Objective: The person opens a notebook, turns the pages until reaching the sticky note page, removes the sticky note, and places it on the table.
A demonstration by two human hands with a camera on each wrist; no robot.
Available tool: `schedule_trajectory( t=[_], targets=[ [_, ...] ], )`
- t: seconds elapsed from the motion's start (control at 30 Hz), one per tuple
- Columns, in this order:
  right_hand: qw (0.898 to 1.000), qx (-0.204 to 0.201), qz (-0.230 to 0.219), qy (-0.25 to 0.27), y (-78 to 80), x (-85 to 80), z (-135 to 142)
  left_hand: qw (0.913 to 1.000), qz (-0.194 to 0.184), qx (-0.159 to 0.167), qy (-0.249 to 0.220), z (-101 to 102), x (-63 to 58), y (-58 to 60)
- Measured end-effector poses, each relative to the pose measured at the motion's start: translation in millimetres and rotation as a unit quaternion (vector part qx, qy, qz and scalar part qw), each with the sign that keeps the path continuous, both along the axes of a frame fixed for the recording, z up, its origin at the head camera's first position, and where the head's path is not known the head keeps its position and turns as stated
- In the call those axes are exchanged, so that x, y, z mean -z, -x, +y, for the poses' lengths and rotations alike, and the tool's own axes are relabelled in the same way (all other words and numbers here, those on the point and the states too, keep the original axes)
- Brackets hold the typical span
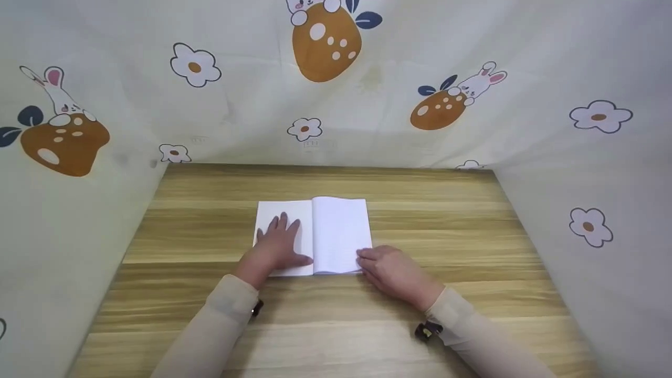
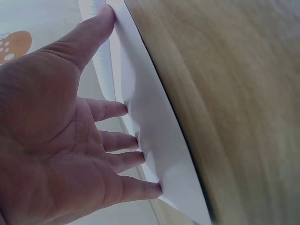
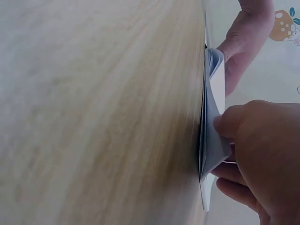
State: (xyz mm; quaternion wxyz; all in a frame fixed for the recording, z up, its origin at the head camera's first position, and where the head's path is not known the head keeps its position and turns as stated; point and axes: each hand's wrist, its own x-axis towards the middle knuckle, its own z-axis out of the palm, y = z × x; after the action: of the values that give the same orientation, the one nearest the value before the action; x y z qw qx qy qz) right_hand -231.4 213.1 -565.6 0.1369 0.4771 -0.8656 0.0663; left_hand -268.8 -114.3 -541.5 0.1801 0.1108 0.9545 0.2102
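Observation:
A notebook [image 1: 340, 231] with white pages lies open on the wooden table. Across its left page my left hand [image 1: 276, 247] rests with spread, straight fingers, the thumb near the centre fold. In the left wrist view the fingertips of the left hand [image 2: 61, 136] touch the paper. My right hand [image 1: 396, 270] is at the lower outer corner of the right page. Seen from the right wrist, the right hand [image 3: 267, 150] pinches a lifted page [image 3: 214, 140] between thumb and fingers, with more sheets beneath it. Part of those fingers is hidden behind the paper.
The wood-grain table [image 1: 325, 325] reaches to pale cloth walls [image 1: 236, 115] at the back and both sides. The cloth carries printed rabbits, flowers and orange fruit. Dark straps with small devices [image 1: 428, 331] sit at the sleeve cuffs.

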Motion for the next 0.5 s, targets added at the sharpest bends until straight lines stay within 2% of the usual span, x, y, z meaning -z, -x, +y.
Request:
schedule_trajectory(
  t=[0.2, 0.5],
  targets=[
    [1.000, -0.012, 0.023, 0.015, -1.2, -1.5, -3.1, 1.0000, 0.000, 0.001, -0.002, -0.2, -1.3, -1.3],
    [0.999, 0.002, 0.037, 0.013, -4.0, -2.7, -6.0, 1.0000, -0.001, 0.001, -0.001, 1.1, -1.0, -2.3]
  ],
)
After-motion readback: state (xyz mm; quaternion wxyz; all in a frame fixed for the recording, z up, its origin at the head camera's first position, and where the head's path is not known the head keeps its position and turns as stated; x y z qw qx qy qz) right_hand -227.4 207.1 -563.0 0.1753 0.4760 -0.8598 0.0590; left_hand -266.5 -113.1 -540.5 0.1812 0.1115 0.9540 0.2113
